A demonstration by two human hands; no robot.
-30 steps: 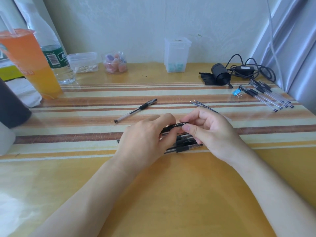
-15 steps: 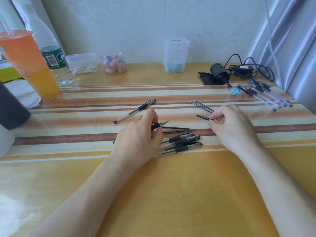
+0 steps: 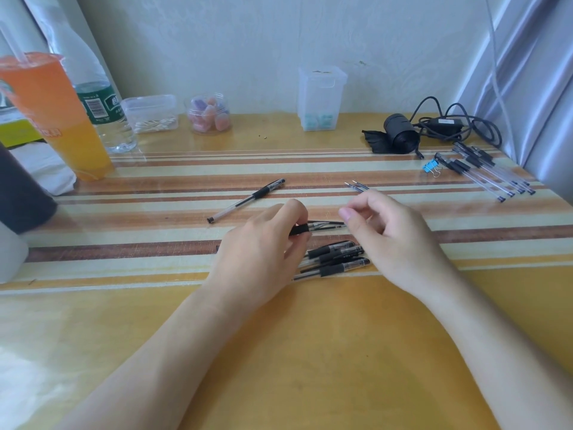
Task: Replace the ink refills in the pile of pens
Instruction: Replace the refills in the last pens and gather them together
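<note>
While one pen (image 3: 300, 228) is gripped at its black sleeve by the curled fingers of the left hand (image 3: 263, 252), its thin front end is pointed right, toward the right hand (image 3: 393, 240). The right hand's fingers are curled, with the thumb tip laid against the forefinger just beside that thin end. Whether anything is pinched there cannot be told. Both hands are held low over the striped bench (image 3: 310, 352).

The pile of pens (image 3: 336, 259) is seen lying on the bench just nearer than the held pen, between the two hands and partly covered by them. A single pen (image 3: 248, 200) is laid slantwise beyond the left hand. Two loose refills (image 3: 356, 185) are seen beyond the right hand, partly hidden by it. A row of more pens (image 3: 490, 175) is laid at the far right, with a blue binder clip (image 3: 431, 169) just beside it. An orange drink cup (image 3: 59, 119), a bottle (image 3: 99, 103) and a black roll (image 3: 400, 136) are set toward the back.
</note>
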